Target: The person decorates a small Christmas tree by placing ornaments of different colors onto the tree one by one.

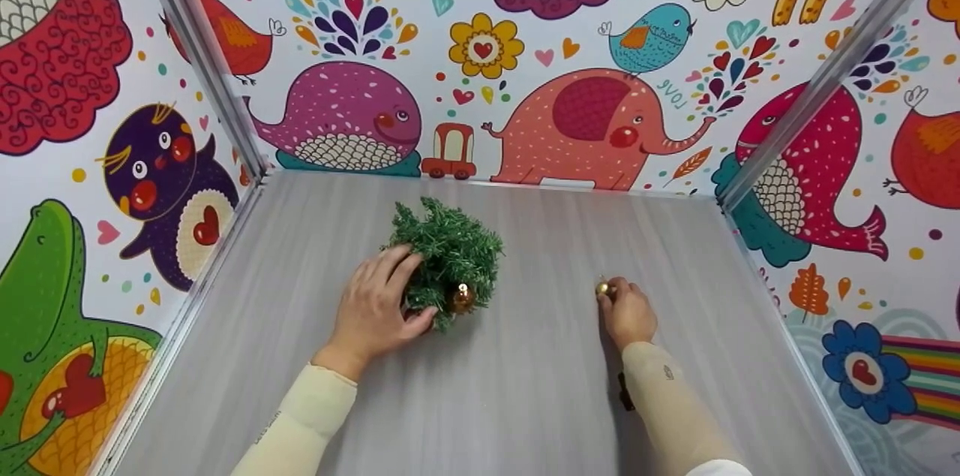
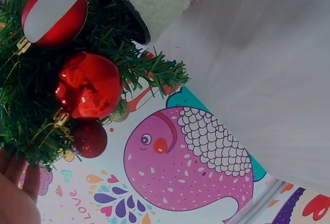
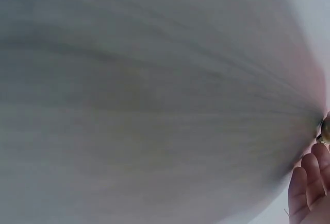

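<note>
A small artificial Christmas tree (image 1: 454,251) stands on the table, seen from above in the head view. My left hand (image 1: 375,303) holds its branches from the left, thumb near, fingers farther back. A shiny copper-coloured bauble (image 1: 462,300) hangs on its near side. The left wrist view shows a red-and-white bauble (image 2: 55,14), a shiny red bauble (image 2: 88,86) and a smaller dark red bauble (image 2: 90,139) on the tree, plus its white snowy base (image 2: 160,7). To the right, my right hand (image 1: 630,312) pinches a small gold bauble (image 1: 603,287) low over the table.
The grey wood-grain table (image 1: 517,386) is bounded by a patterned back wall (image 1: 525,3) and side panels printed with cartoon animals. Metal posts (image 1: 195,48) stand at the corners. The right wrist view is mostly blurred grey surface.
</note>
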Demonstrator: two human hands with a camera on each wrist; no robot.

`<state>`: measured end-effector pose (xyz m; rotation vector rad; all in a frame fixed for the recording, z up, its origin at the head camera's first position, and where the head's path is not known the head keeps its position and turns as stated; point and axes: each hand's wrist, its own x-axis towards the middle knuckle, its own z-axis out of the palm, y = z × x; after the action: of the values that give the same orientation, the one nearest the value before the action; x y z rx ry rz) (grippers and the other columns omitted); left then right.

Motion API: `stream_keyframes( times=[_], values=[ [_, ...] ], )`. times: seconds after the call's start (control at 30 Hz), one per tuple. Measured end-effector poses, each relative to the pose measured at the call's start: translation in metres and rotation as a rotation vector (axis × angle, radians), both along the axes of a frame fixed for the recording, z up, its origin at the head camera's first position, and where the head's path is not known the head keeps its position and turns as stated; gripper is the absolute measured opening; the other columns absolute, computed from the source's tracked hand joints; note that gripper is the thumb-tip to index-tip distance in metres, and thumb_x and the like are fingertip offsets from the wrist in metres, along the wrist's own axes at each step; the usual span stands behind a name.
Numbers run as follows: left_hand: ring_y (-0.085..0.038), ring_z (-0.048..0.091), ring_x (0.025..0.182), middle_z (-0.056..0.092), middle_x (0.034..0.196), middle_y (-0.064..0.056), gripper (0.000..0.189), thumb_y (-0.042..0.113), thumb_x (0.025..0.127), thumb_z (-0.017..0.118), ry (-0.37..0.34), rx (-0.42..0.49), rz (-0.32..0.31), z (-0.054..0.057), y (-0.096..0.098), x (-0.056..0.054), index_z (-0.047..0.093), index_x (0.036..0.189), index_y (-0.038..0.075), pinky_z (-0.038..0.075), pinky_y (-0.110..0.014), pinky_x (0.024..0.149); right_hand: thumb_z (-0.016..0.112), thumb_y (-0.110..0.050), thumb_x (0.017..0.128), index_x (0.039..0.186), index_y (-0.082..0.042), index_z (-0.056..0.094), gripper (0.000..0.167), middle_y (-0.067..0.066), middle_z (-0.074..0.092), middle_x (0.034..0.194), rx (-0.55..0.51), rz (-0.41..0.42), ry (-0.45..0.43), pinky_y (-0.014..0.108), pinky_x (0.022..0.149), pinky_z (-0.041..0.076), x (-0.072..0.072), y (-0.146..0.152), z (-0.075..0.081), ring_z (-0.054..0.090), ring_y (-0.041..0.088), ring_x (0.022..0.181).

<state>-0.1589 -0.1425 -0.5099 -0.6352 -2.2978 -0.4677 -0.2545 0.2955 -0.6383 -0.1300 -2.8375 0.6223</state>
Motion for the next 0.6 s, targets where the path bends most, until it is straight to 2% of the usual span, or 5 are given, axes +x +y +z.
stream_keyframes(
  times=[0.23,0.6],
  values=[
    [-0.034,0.055,0.118,0.055,0.132,-0.015,0.076,0.047,0.073,0.079,-0.01,0.001,0.002,0.0,0.001,0.0,0.055,0.132,0.007,0.045,-0.051,0.098,0.072,-0.022,0.092,0.114,-0.008,0.064,0.027,0.012,0.064,0.099,-0.033,0.033,0.047,0.051,0.074,0.052,0.005,-0.004,0.005,0.066,0.031,0.088],
    [-0.034,0.054,0.12,0.055,0.133,-0.014,0.074,0.047,0.073,0.078,-0.017,0.015,0.008,-0.001,0.001,-0.001,0.055,0.132,0.008,0.045,-0.052,0.098,0.074,-0.015,0.09,0.113,-0.012,0.068,0.024,0.007,0.065,0.094,-0.102,0.222,0.234,0.043,0.067,0.054,0.022,-0.042,0.027,0.066,0.023,0.08]
  ],
)
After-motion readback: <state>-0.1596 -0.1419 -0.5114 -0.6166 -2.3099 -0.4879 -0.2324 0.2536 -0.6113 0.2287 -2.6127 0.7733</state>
